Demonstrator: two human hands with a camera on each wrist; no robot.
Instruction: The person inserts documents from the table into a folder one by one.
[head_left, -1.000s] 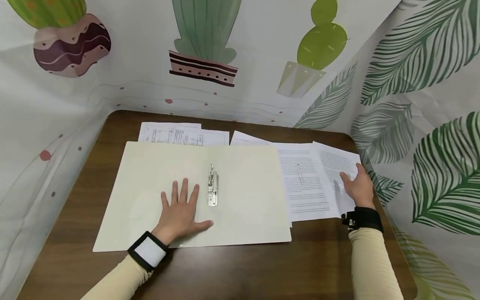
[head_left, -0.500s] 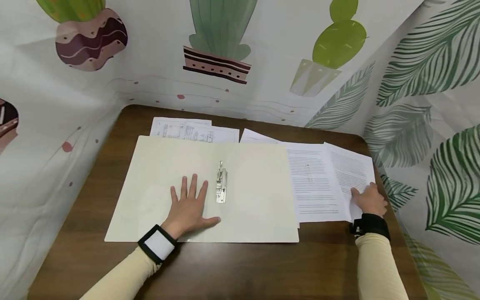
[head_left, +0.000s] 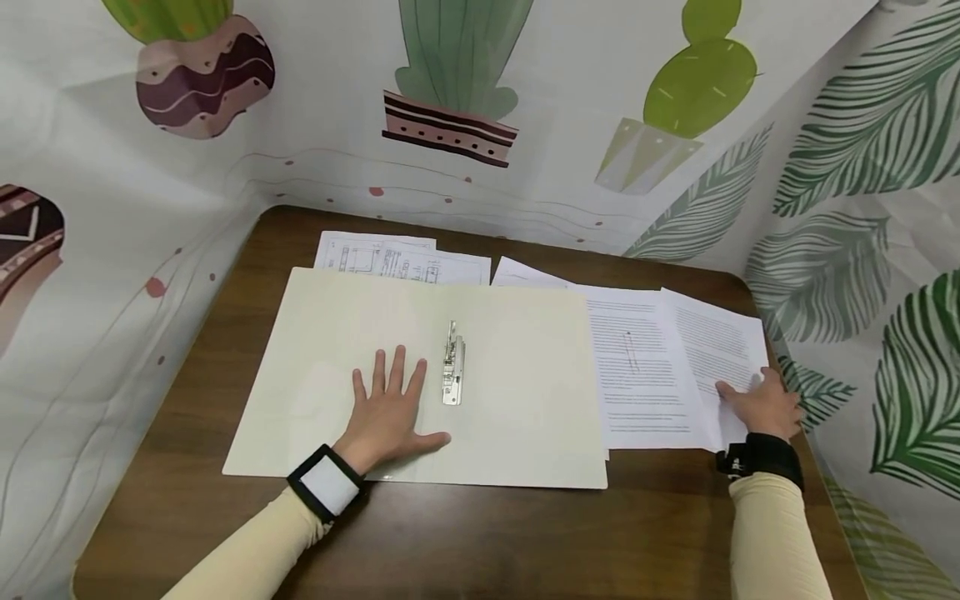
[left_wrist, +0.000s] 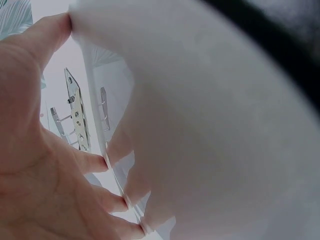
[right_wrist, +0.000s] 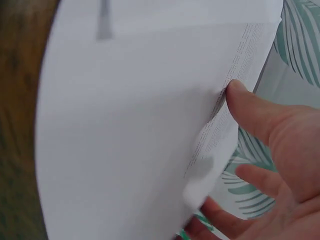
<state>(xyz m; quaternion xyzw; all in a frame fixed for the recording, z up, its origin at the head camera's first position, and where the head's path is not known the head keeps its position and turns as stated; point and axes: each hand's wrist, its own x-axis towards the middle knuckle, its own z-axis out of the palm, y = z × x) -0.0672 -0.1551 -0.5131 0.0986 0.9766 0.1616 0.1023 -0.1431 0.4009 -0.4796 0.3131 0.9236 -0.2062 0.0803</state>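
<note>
A cream file folder (head_left: 532,367) lies spread open on the table, with a metal lever clip (head_left: 454,375) near its spine. My left hand (head_left: 384,421) rests flat on the folder's left cover, fingers spread, thumb pointing at the clip. In the left wrist view the clip (left_wrist: 77,117) stands beyond the palm. At the far right, my right hand (head_left: 767,407) holds the outer edge of a printed sheet of paper (head_left: 716,337). The right wrist view shows the thumb on top of the buckled sheet (right_wrist: 130,125), the fingers at its edge and partly hidden.
Another printed sheet (head_left: 641,367) lies between the folder and the held one, overlapped by both. Behind the folder, sheets with line drawings (head_left: 408,260) stick out from underneath. The brown table (head_left: 525,542) ends at the patterned wall cloth (head_left: 555,100) at the back and right.
My right hand has come nearer along the sheet's right edge and closed its fingers there. The left hand stays on the folder. The whole view has shifted a little.
</note>
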